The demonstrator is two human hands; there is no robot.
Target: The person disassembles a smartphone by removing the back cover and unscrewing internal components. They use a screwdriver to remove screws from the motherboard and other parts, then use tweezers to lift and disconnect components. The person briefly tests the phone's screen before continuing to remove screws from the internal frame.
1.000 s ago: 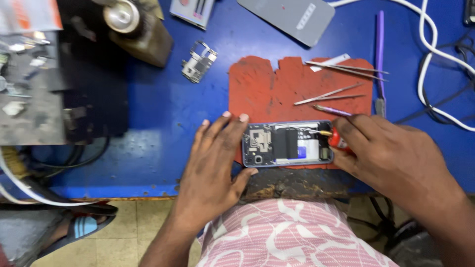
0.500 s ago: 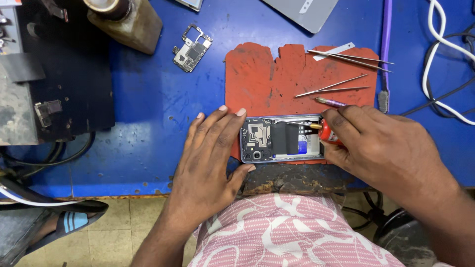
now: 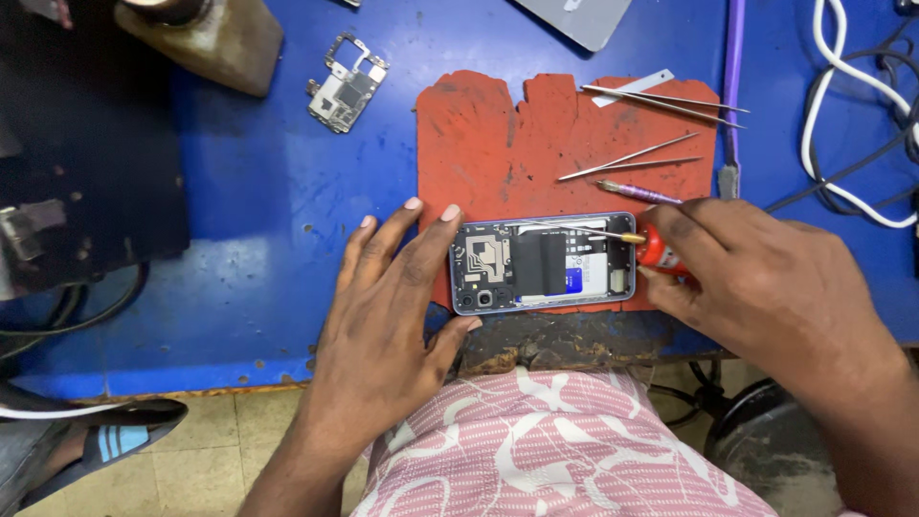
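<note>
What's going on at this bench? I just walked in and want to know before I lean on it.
A person is working on an opened phone lying on a red mat on the blue table. The left hand rests against the phone's left end, steadying it. The right hand holds a red-handled screwdriver with its tip at the phone's upper right corner. Tweezers and a loose circuit board lie nearby.

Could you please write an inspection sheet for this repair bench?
Surface: blue table, worn red mat.
Job's things: opened phone on mat; red screwdriver, tip inside phone.
Clutter: circuit board, tweezers, purple tool, grey panel.
Grippers: left hand steadies phone; right hand grips screwdriver.
Cables: white and black cables, right.
Surroundings: black machine, sandal on floor.
</note>
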